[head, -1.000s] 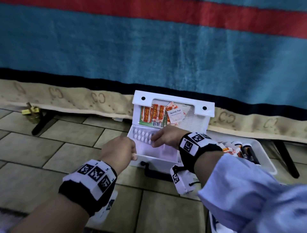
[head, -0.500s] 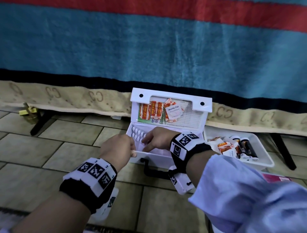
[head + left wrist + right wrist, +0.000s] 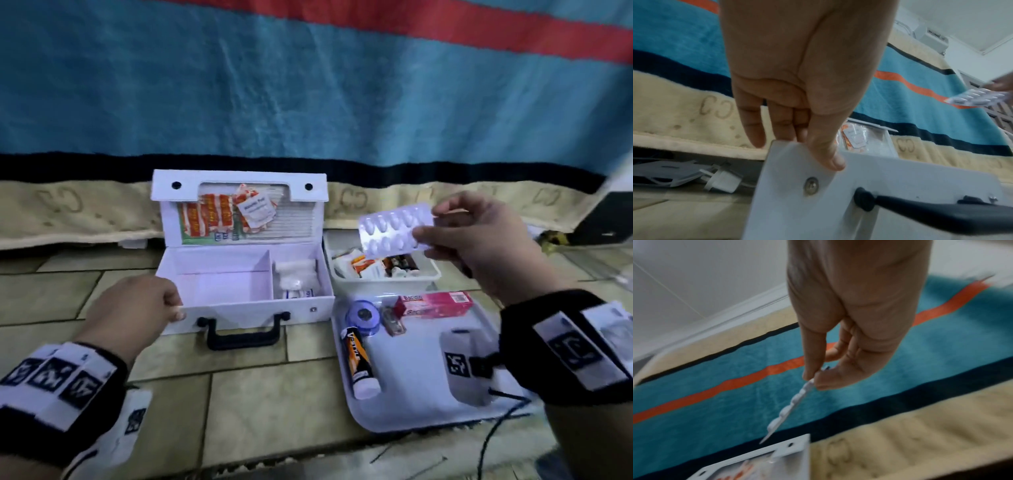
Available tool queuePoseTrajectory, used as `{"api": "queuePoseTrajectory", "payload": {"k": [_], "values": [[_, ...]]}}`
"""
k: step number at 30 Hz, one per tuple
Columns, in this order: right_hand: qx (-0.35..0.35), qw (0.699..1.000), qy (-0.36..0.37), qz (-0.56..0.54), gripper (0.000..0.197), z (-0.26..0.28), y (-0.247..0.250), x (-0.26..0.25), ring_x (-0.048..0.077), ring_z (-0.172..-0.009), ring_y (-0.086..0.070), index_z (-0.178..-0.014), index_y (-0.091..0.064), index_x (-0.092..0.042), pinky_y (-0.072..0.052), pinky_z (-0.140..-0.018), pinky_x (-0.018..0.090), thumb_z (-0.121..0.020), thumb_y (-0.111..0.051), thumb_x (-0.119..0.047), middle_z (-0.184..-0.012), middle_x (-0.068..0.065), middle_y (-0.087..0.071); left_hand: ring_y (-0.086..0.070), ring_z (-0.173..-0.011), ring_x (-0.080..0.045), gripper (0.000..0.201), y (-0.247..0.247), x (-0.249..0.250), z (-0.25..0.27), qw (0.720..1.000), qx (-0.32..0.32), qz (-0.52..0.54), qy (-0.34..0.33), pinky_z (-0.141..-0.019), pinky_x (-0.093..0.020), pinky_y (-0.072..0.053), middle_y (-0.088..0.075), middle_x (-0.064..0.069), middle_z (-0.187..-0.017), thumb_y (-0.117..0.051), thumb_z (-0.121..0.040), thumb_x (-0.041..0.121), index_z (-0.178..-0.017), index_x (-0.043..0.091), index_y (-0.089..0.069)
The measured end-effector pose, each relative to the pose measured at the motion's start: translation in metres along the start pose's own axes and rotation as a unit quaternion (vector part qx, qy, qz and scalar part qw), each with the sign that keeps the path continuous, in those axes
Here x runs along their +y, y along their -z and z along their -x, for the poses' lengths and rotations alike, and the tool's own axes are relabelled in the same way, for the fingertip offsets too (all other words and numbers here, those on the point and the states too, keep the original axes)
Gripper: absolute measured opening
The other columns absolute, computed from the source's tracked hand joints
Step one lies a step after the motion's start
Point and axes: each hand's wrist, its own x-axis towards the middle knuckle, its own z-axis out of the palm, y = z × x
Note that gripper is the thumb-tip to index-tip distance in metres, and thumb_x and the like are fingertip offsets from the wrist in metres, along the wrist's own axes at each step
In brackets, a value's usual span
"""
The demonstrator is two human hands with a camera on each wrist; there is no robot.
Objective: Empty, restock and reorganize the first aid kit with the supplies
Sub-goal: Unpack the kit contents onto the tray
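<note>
A striped blanket [image 3: 308, 85] fills the upper half of the head view, hung down to a tiled floor [image 3: 239, 394]. At the centre of the frame the white kit [image 3: 246, 308] is seen open on the floor, its lid [image 3: 239, 192] stood upright against the blanket, with orange sachets [image 3: 209, 216] and a pad packet [image 3: 256, 210] tucked inside the lid. The kit's large left compartment is bare; white rolls [image 3: 296, 279] are seen in the right one. A black handle [image 3: 245, 334] is fixed to the front wall.

At lower right a white tray [image 3: 418, 404] is laid just beside the kit, and on it are seen a pink box [image 3: 433, 304], an orange tube [image 3: 359, 359], a blue tape roll [image 3: 363, 317] and a small brown item [image 3: 394, 320], too blurred to name. Behind the tray a white bin [image 3: 383, 282] is filled with mixed packets and bottles.

The kit's front left corner is gripped by the left hand [image 3: 137, 308], thumb pressed on the front wall and fingers curled over the rim. At right of centre a blister pack [image 3: 394, 228] is pinched at one end between thumb and fingers of the right hand [image 3: 479, 240] and held in the air above the bin.
</note>
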Motion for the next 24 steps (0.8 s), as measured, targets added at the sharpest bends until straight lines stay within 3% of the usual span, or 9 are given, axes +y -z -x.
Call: {"api": "queuePoseTrajectory", "payload": {"k": [5, 8, 11, 13, 16, 17, 19, 20, 24], "values": [[0.074, 0.989, -0.125, 0.013, 0.029, 0.036, 0.063, 0.049, 0.010, -0.043, -0.061, -0.089, -0.057, -0.009, -0.056, -0.047, 0.023, -0.075, -0.066, 0.015, -0.053, 0.004, -0.064, -0.058, -0.076, -0.019, 0.024, -0.008, 0.018, 0.007, 0.999, 0.004, 0.002, -0.051, -0.070, -0.033, -0.049, -0.063, 0.007, -0.078, -0.065, -0.076, 0.014, -0.063, 0.032, -0.057], [0.097, 0.978, -0.172, 0.060, 0.028, 0.046, 0.078, 0.077, 0.010, -0.040, -0.059, -0.092, -0.058, -0.005, -0.054, -0.044, 0.023, -0.075, -0.067, 0.015, -0.065, 0.018, -0.058, -0.055, -0.077, -0.019, 0.025, -0.015, 0.035, 0.009, 0.996, 0.007, 0.004, -0.084, -0.063, -0.031, -0.045, -0.063, 0.005, -0.079, -0.063, -0.076, 0.010, -0.064, 0.032, -0.058], [0.103, 0.971, -0.202, 0.073, 0.021, 0.048, 0.076, 0.097, 0.010, -0.035, -0.057, -0.090, -0.056, 0.002, -0.053, -0.040, 0.023, -0.077, -0.064, 0.017, -0.066, 0.020, -0.055, -0.052, -0.070, -0.016, 0.028, -0.015, 0.039, 0.006, 0.998, 0.020, -0.001, -0.063, -0.053, -0.025, -0.034, -0.063, 0.009, -0.069, -0.064, -0.079, 0.009, -0.063, 0.031, -0.057], [0.100, 0.965, -0.217, 0.104, 0.019, 0.045, 0.071, 0.108, 0.014, -0.038, -0.059, -0.093, -0.055, 0.006, -0.057, -0.046, 0.027, -0.078, -0.064, 0.015, -0.066, 0.019, -0.055, -0.056, -0.068, -0.012, 0.025, -0.012, 0.036, 0.002, 0.998, 0.015, 0.031, -0.050, -0.053, -0.024, -0.036, -0.064, 0.011, -0.067, -0.069, -0.078, 0.013, -0.061, 0.029, -0.061], [0.089, 0.955, -0.202, 0.200, 0.023, 0.040, 0.057, 0.119, 0.030, -0.063, -0.062, -0.100, -0.060, 0.010, -0.056, -0.074, 0.047, -0.079, -0.067, 0.006, -0.068, 0.015, -0.060, -0.058, -0.069, -0.013, 0.020, -0.007, 0.033, 0.000, 0.998, -0.002, 0.054, -0.043, -0.057, -0.027, -0.040, -0.065, 0.010, -0.068, -0.075, -0.076, 0.020, -0.060, 0.027, -0.065], [0.078, 0.943, -0.183, 0.266, 0.024, 0.039, 0.051, 0.119, 0.032, -0.073, -0.063, -0.101, -0.063, 0.007, -0.053, -0.079, 0.044, -0.080, -0.069, -0.002, -0.074, 0.015, -0.063, -0.058, -0.068, -0.013, 0.019, -0.006, 0.032, 0.001, 0.998, -0.004, 0.051, -0.044, -0.058, -0.028, -0.042, -0.065, 0.009, -0.068, -0.075, -0.076, 0.022, -0.060, 0.026, -0.066], [0.063, 0.899, -0.130, 0.414, 0.024, 0.039, 0.041, 0.111, 0.031, -0.089, -0.063, -0.101, -0.067, -0.004, -0.043, -0.075, 0.029, -0.082, -0.069, -0.020, -0.092, 0.013, -0.068, -0.059, -0.069, -0.014, 0.018, -0.006, 0.030, 0.002, 0.998, -0.005, 0.051, -0.045, -0.061, -0.028, -0.046, -0.066, 0.009, -0.067, -0.075, -0.076, 0.025, -0.060, 0.026, -0.067], [0.061, 0.884, -0.099, 0.452, 0.023, 0.040, 0.033, 0.103, 0.029, -0.093, -0.063, -0.100, -0.068, -0.008, -0.039, -0.072, 0.027, -0.083, -0.066, -0.024, -0.098, 0.012, -0.069, -0.059, -0.069, -0.014, 0.018, -0.006, 0.029, 0.002, 0.998, -0.005, 0.049, -0.045, -0.062, -0.028, -0.046, -0.066, 0.010, -0.068, -0.074, -0.077, 0.027, -0.060, 0.026, -0.067], [0.008, 0.876, -0.037, 0.480, 0.020, 0.030, -0.006, 0.070, 0.023, -0.085, -0.062, -0.099, -0.068, -0.020, -0.036, -0.064, 0.022, -0.082, -0.063, -0.028, -0.100, 0.005, -0.068, -0.058, -0.075, -0.015, 0.015, -0.009, 0.027, 0.000, 0.998, -0.011, 0.054, -0.034, -0.066, -0.028, -0.045, -0.066, 0.009, -0.073, -0.073, -0.078, 0.027, -0.063, 0.026, -0.069]]}}
